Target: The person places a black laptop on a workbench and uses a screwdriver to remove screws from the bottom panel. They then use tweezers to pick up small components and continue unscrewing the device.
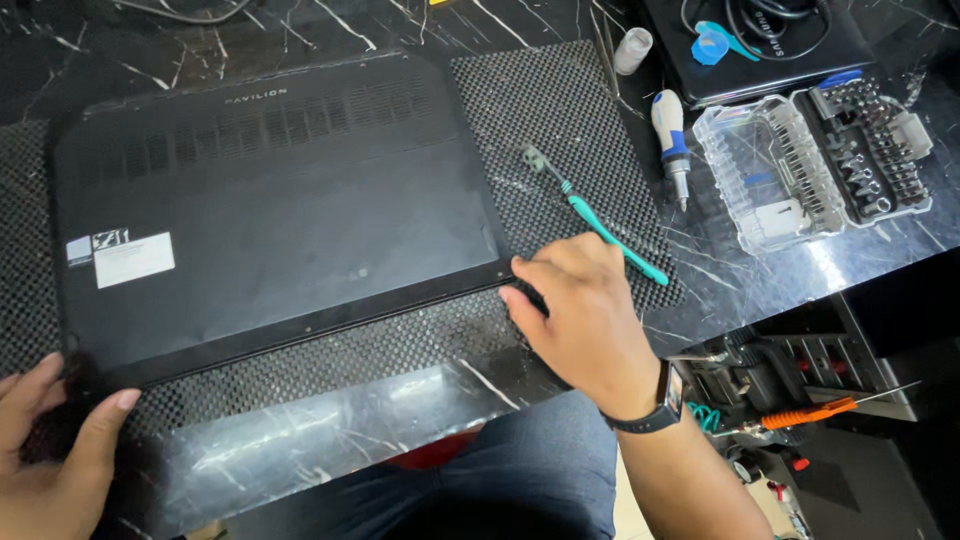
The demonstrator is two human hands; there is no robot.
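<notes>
A black laptop [270,210] lies bottom side up on a dotted black mat [560,110], with a white sticker near its left edge. My left hand [50,440] grips the laptop's near left corner, thumb and fingers around the edge. My right hand [580,310] holds the near right corner, fingers curled on the edge. A dark watch sits on that wrist. Just beyond my right hand a teal toothbrush [600,225] lies on the mat.
A blue-and-white screwdriver [670,135] lies right of the mat on the dark marble table [330,430]. An open clear bit case [815,165] stands farther right, a black box with cables behind it. An orange-handled tool [810,412] lies below the table edge.
</notes>
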